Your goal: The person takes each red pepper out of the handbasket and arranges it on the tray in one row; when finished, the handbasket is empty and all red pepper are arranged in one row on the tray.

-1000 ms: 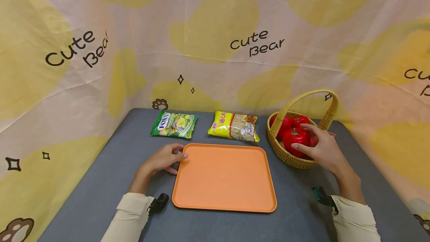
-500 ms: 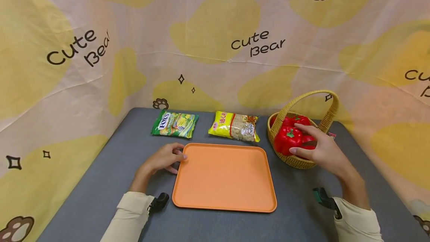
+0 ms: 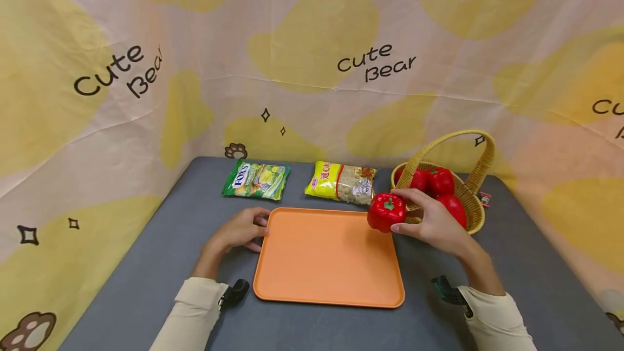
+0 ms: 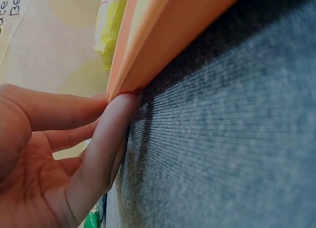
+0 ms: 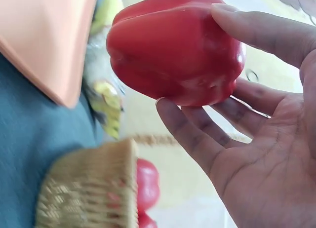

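In my right hand [image 3: 434, 226] I hold a red bell pepper [image 3: 387, 213] with a green stem, thumb on one side and fingers on the other. It hangs above the right edge of the orange tray [image 3: 326, 259]; the right wrist view shows the pepper [image 5: 173, 50] off the table. My left hand [image 3: 239, 232] pinches the tray's left rim, as the left wrist view shows with thumb and finger on the tray edge [image 4: 143, 50]. Behind my right hand stands a wicker basket [image 3: 474, 213] with an arched handle and other red peppers [image 3: 440, 182] inside.
A green FOX'S bag [image 3: 257, 180] lies behind the tray on the left. A yellow pasta bag [image 3: 341, 182] lies at the back middle. A small red packet [image 3: 485, 199] sits beside the basket. Printed cloth [image 3: 302, 69] rises behind the grey table [image 3: 312, 329].
My right hand has lifted one bell pepper out of the basket and moved left with it to the tray's right edge. The left hand stays on the tray rim.
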### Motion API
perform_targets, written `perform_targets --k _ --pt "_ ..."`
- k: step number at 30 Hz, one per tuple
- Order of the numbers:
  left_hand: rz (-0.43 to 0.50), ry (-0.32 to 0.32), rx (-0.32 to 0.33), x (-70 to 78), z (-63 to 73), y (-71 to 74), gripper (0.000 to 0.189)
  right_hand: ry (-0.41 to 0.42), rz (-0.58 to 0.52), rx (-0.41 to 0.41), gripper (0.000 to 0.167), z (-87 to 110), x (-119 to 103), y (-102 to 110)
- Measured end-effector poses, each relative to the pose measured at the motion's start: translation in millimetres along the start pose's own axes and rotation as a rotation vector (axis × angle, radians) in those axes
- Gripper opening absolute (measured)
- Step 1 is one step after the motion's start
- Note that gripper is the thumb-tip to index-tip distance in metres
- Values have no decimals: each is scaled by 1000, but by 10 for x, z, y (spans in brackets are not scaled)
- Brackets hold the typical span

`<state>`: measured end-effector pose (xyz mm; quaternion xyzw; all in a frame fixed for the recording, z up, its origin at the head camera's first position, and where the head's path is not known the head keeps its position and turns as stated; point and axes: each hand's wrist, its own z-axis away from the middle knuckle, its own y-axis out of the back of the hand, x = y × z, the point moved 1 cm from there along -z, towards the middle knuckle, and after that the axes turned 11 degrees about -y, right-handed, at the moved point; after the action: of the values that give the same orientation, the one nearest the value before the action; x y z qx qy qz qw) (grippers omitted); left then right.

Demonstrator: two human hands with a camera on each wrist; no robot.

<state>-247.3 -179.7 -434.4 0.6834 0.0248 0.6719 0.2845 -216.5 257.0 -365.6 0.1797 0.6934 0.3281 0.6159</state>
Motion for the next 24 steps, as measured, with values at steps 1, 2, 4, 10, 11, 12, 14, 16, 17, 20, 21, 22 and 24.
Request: perform_targets --k 1,2,4,10,11,12,14,16,17,20,21,22,24 --pt "1 -1 1 0 -5 -4 54 -5 3 -10 78 -22 -2 -45" --pt "2 0 1 0 -9 -5 54 -4 8 -19 78 -44 -3 -90" --pt "1 1 3 2 -14 -8 54 9 2 -40 77 -89 -7 -181" --pt "-3 -9 2 18 5 -6 56 98 -26 -80 73 -211 -68 -447" --pt "-2 -12 0 17 5 -6 56 105 -28 -87 73 -223 -84 -483" --pt "-1 -14 -2 17 4 -6 56 107 -32 -97 73 -235 -104 -519" --pt "1 -14 -1 18 2 -7 56 105 -41 -123 74 -259 -142 -584" --pt "5 -9 4 18 -5 -10 56 112 -49 -151 75 -284 -188 -645" --pt "4 -5 5 12 -10 -13 55 116 -48 -161 75 -297 -211 -675" --pt "1 1 11 3 -19 -9 55 116 -50 -183 75 -331 -290 -760" --pt "-2 1 10 -1 -21 -8 55 111 -51 -188 75 -341 -316 -788" --pt "-5 1 10 -6 -22 -7 55 103 -48 -189 75 -351 -339 -818" --pt "-9 2 11 -13 -19 -7 54 78 -46 -194 74 -368 -387 -877"
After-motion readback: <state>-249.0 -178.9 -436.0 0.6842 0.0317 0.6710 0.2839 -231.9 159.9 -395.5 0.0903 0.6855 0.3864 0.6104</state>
